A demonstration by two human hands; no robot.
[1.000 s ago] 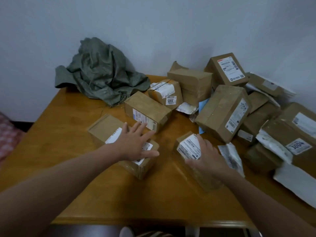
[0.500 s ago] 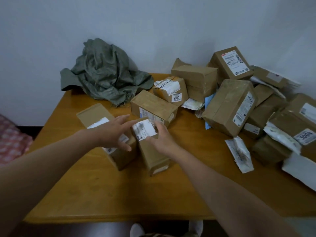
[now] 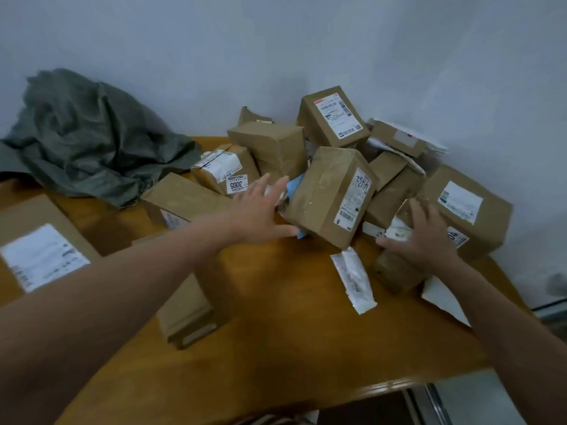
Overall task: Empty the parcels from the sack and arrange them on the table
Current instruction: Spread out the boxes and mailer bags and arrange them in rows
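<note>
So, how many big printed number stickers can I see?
2. The 3005 sticker is on a parcel near the sack; a sticker ending 04 is beside the right hand. More may be hidden.

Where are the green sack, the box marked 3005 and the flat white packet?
Green sack (image 3: 92,139): head view, on its crumpled middle folds.
Box marked 3005 (image 3: 227,168): head view, on the white shipping label on its top.
Flat white packet (image 3: 352,282): head view, on its wrinkled middle.

Plain indoor room, type uncertain: I work at a wooden table (image 3: 291,332) against a bare white wall (image 3: 306,41), parcels (image 3: 331,194) piled.
</note>
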